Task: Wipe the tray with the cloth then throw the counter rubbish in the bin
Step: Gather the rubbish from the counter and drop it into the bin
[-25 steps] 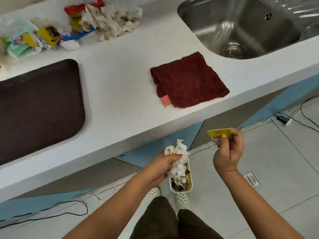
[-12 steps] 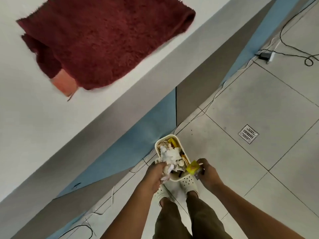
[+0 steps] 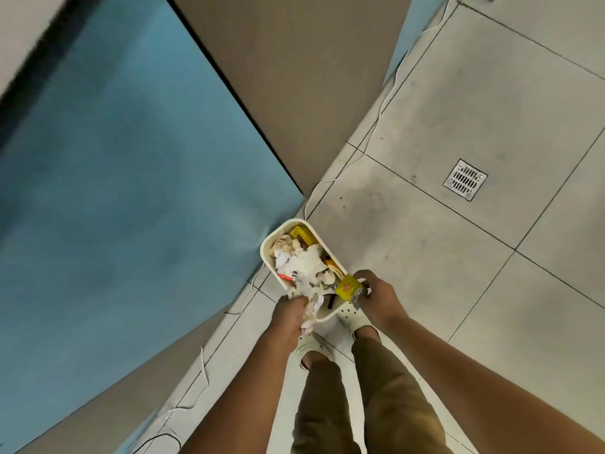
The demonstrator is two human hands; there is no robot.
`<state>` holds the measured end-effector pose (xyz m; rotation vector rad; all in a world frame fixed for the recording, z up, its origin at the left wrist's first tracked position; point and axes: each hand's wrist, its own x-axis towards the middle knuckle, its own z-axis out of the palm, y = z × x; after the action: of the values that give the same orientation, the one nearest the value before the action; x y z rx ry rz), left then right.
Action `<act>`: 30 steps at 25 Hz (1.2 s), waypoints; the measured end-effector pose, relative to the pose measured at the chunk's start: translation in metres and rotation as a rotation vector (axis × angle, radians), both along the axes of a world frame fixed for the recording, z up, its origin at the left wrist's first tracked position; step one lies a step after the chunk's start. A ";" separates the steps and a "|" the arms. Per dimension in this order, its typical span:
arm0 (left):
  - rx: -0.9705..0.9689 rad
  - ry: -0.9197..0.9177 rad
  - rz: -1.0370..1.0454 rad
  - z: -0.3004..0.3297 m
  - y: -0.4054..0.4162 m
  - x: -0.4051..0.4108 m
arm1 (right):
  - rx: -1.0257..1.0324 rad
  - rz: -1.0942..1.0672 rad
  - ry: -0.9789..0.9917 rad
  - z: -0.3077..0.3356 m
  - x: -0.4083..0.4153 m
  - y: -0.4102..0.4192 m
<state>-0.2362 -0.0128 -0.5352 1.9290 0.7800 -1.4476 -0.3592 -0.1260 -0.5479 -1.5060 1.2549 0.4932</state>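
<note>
- Floor [image 3: 474, 103]: tiled, carries everything in view. The worktop, tray and cloth are out of frame, so nothing can be said of them here.
- Cabinet front [image 3: 131, 165]: blue and grey panels just behind the bin. The bin sits at its foot, probably so it is right under where rubbish gets gathered.
- Bin [image 3: 271, 239]: small cream tub on the floor, just in front of the person's shoes, already heaped near the rim. Both hands are low over its near end so nothing falls outside.
- Left hand [image 3: 289, 317]: over the bin's near rim, grip clenched round crumpled white paper [image 3: 312, 308]. The wad hangs across the rim, partly inside, not yet let go.
- Right hand [image 3: 376, 294]: at the bin's right near edge, pinching a yellow wrapper [image 3: 348, 287] above the rim, placed to drop in.
- Floor drain [image 3: 465, 179]: well right of the bin, irrelevant.
- Judgement: rubbish step mid-way; release next. A full bin risks spill-over.
</note>
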 end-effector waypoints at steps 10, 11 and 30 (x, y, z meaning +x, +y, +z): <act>0.019 -0.620 -0.413 -0.052 -0.035 0.023 | -0.145 0.181 -0.141 -0.059 0.031 0.004; 0.022 -0.640 -0.444 -0.058 -0.037 0.023 | -0.180 0.202 -0.162 -0.062 0.034 0.005; -0.063 -0.293 -0.745 -0.039 0.000 0.010 | -0.055 0.299 0.102 -0.043 0.006 0.024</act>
<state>-0.2266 -0.0131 -0.5746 2.4351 -0.1504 -1.4876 -0.3531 -0.1016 -0.5907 -1.7441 1.1329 0.7437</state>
